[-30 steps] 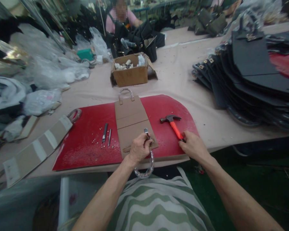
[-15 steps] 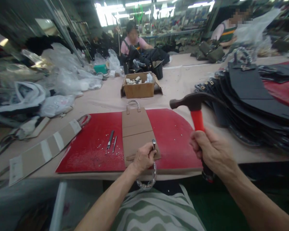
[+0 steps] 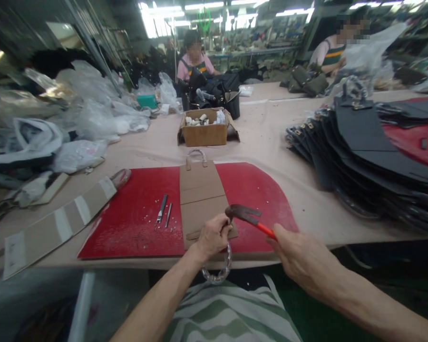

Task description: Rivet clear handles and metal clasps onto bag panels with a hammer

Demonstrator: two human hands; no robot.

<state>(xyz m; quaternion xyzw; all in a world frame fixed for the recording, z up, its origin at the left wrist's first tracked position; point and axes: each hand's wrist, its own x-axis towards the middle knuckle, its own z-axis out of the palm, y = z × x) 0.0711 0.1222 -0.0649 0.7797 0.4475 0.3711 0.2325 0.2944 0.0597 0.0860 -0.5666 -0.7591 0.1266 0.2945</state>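
My left hand [image 3: 214,233] is closed around a short metal punch, standing upright on the near right corner of a tan bag panel [image 3: 204,211]. The hammer head now covers the punch's top. In my right hand [image 3: 292,247] is a claw hammer [image 3: 244,213] with a red handle, its head down at the punch. The panel lies on a red mat [image 3: 260,190] and has a plastic-wrapped handle at each end; the near handle [image 3: 217,275] hangs over the table edge. Left of the panel, a flat punch [image 3: 161,209] and a thin metal rod [image 3: 169,215] lie among small scraps.
A cardboard box [image 3: 206,135] with small pieces stands beyond the mat. Dark bag panels [image 3: 371,156] are stacked at right. Another tan panel with white strips [image 3: 62,223] lies at left, near plastic bags [image 3: 100,109]. Two people work across the table.
My right hand has swung the hammer down and left from its raised position, bringing the head onto the punch. My left hand stays in place on the panel.
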